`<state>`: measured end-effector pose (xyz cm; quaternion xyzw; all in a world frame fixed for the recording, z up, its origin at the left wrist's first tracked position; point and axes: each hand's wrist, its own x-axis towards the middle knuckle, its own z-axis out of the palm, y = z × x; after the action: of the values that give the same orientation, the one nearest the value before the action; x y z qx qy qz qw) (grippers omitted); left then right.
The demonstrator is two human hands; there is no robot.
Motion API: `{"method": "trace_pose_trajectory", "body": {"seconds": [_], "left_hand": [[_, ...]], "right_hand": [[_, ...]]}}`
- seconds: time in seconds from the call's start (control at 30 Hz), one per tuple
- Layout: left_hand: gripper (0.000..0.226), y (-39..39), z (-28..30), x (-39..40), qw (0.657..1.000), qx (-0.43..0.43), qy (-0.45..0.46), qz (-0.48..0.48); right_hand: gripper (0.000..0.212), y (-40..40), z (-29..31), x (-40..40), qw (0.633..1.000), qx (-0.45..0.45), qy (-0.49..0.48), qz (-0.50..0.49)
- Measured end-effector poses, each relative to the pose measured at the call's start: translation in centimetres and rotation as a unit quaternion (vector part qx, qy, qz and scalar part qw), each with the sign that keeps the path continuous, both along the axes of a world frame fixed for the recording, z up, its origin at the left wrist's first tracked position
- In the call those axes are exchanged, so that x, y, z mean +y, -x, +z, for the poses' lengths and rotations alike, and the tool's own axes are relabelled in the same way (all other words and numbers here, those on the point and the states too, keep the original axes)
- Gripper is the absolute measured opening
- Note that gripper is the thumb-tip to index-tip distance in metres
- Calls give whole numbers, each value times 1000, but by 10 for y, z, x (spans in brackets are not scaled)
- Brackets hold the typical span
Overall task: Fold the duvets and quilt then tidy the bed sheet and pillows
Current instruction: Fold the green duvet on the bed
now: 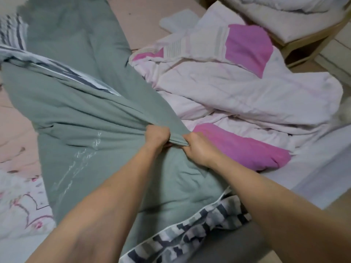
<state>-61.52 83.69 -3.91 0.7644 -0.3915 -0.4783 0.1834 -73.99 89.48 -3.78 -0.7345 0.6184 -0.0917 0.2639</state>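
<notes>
In the head view, the left hand and the right hand are close together at the centre of the frame. Each grip is closed tight on the same gathered edge of the green duvet, which stretches from the hands toward the upper left of the frame. Its striped underside shows at the bottom centre. The pink and white quilt lies crumpled on the right, just beside the green one, and touches it near the hands.

I think the risks are these. Both hands hold only a small bunch of cloth, so a strong pull may let the edge slip out, and the fold will be uneven. The duvet looks twisted in the upper left, so the layers may not lie flat. The pull may also drag the quilt along, because the two overlap.
</notes>
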Motion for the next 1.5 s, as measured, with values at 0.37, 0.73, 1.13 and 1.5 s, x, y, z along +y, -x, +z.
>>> {"method": "trace_pose_trajectory", "body": {"seconds": [0.37,0.73,1.13,1.5], "left_hand": [[58,57,-2,58,933,-52,-18,-356],[112,-215,-148,156,944,-229,-159,177],[81,-256,-186,310,935,62,-298,183],[40,-367,-2,262,940,139,84,300]], "right_hand": [[35,80,-20,58,961,136,-188,-151],[88,37,-77,80,909,68,-320,-257],[77,-79,-52,136,934,95,-272,-211],[35,-220,36,183,962,23,-117,-245]]}}
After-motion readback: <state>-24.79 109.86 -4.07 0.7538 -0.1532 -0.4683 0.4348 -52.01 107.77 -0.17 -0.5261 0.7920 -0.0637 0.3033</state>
